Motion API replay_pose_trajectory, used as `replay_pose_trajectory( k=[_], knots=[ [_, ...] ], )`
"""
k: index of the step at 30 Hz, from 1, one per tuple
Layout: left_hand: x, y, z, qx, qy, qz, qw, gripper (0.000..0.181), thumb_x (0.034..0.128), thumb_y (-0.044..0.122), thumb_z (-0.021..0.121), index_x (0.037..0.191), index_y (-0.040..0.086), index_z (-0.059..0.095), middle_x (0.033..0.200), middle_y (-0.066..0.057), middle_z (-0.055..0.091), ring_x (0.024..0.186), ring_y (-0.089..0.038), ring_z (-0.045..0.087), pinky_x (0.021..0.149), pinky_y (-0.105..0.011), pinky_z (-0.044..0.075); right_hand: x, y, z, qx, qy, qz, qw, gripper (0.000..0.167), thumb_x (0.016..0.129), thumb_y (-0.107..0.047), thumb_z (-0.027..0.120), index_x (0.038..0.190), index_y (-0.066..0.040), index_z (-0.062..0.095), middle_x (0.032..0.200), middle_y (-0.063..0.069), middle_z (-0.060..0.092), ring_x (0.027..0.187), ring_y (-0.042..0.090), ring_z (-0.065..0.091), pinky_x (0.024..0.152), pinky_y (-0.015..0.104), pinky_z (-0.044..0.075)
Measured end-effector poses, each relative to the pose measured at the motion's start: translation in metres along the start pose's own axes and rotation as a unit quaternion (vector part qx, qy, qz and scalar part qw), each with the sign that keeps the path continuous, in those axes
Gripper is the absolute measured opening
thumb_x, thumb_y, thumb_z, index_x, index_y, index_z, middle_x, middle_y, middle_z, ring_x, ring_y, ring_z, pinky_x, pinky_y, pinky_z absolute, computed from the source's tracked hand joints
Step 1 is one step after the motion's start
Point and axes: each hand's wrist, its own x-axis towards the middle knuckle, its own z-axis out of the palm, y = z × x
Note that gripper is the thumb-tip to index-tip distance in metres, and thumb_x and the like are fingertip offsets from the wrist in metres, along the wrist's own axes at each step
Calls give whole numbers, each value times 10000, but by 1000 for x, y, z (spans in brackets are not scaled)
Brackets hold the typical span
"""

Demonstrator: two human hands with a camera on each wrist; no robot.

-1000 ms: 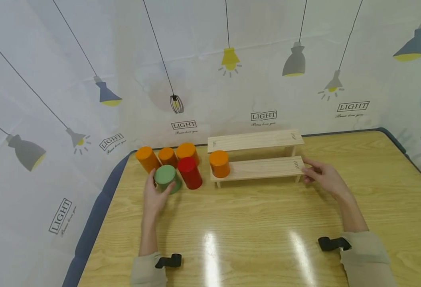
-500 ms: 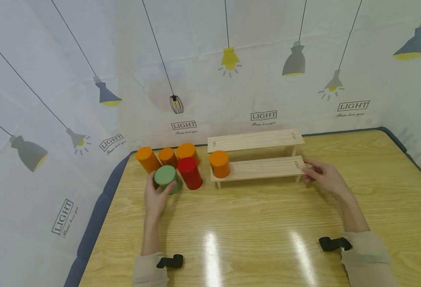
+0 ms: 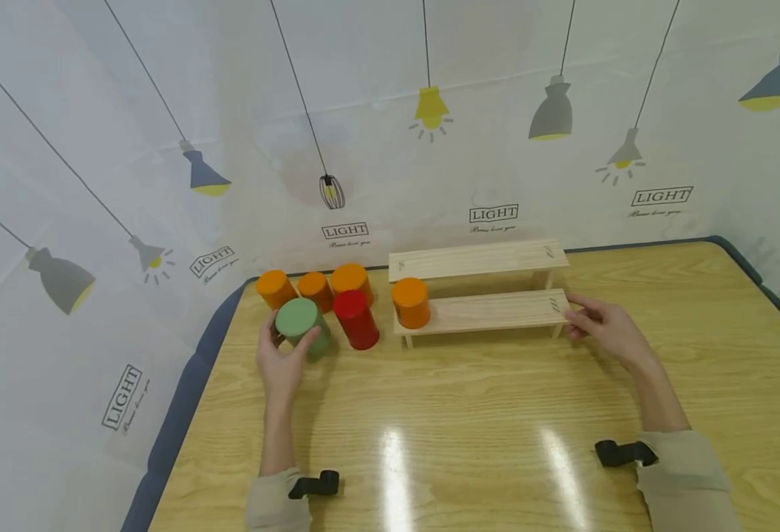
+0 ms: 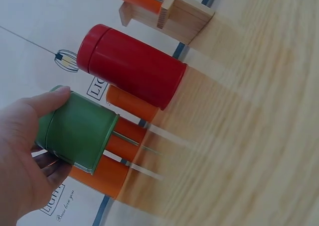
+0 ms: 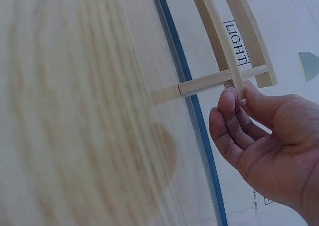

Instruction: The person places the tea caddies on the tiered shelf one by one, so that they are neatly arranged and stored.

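Observation:
My left hand grips a green lidded tin, thumb on the near side and fingers round the far side. In the left wrist view that tin is raised a little off the table. A red tin stands upright just to its right. Behind them are several orange tins. With thumb and fingertips, my right hand pinches the right end of the lower board of a two-step wooden rack. One orange tin stands on that board's left end.
The wood-grain table has a blue edge strip on the left and at the back. A curtain printed with lamps hangs close behind the rack and tins.
The green tin has risen slightly and shifted left in my left hand. My right hand stays on the rack's end. The whole head view has shifted a little.

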Motion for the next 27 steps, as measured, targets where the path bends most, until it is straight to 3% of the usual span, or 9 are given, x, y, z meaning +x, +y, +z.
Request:
replay_pose_trajectory(
  k=[4,11,19,27],
  knots=[
    [-3,15,-2,-99,145,100,9998,786,791,133,883,1447,1,470,1362,-183,567,1218,-289,526,1108,-439,361,0,1,0,20,-2,33,10000,589,1075,-258,510,1535,60,326,1088,266,661,867,196,695,789,218,557],
    [-17,69,-5,-359,198,589,9974,719,796,-13,833,1414,-84,471,1349,-252,569,1211,-333,539,1109,-492,364,1,2,-1,-26,23,43,10000,588,1076,-269,507,1537,50,331,1087,268,661,860,187,696,783,218,558],
    [-25,92,3,-549,-99,1085,9925,701,788,-34,828,1396,-92,486,1326,-243,589,1153,-220,564,1082,-446,394,0,2,1,-11,56,-95,9999,569,1074,-241,513,1532,51,343,1084,273,649,841,189,690,761,263,579],
    [-39,110,25,-744,-547,1356,9865,720,763,-73,828,1389,-117,474,1332,-260,582,1170,-320,567,1074,-491,399,1,2,1,16,35,-63,10000,576,1076,-253,509,1533,53,338,1075,259,650,841,192,689,766,241,569]
  ],
)
